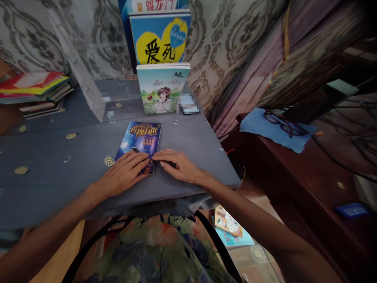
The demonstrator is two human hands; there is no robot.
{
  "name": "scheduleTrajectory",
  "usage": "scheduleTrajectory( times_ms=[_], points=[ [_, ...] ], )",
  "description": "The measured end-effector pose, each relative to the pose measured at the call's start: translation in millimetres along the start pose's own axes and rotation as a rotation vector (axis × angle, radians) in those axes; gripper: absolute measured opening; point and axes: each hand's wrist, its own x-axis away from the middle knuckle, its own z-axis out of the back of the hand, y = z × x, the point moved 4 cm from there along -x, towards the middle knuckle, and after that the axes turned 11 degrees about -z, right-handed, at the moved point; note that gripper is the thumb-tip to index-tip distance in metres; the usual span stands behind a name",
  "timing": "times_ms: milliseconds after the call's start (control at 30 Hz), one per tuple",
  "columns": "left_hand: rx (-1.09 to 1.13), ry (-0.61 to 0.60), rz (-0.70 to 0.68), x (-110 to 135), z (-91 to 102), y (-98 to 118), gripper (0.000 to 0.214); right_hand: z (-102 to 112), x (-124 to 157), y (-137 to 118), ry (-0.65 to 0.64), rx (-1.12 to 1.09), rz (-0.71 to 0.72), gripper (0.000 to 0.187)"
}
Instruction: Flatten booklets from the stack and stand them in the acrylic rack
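A blue-purple book with gold lettering lies on the grey tablecloth in front of me. My left hand rests flat over its lower left part, fingers stretched out, hiding some of the cover. Beside the book's right edge is my right hand, its fingertips touching the cover near that edge and its thumb apart from the fingers. Neither hand grips the book. Just behind it, a book with a light green and blue cover stands upright before a blue book with a yellow heart.
A clear plastic stand rises behind the book. Stacked books and folders lie at the left. To the right, glasses rest on a blue cloth atop dark wooden furniture. More books lie below the table.
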Motion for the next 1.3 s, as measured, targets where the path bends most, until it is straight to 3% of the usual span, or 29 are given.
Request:
scheduleTrajectory(
  times_ms=[267,1067,1300],
  points=[
    [-0.208,0.064,-0.141,-1.8,3.5,7.0,0.034,-0.5,-0.4,3.7,-0.007,-0.004,-0.010,0.034],
    [-0.067,0.105,-0.121,-6.6,12.4,2.0,0.033,-2.4,-0.7,2.8,0.003,0.022,0.060,0.029],
    [-0.099,0.116,-0.100,-1.0,7.2,4.9,0.033,-7.7,9.2,-3.5,-0.070,0.282,0.171,0.032]
  ],
)
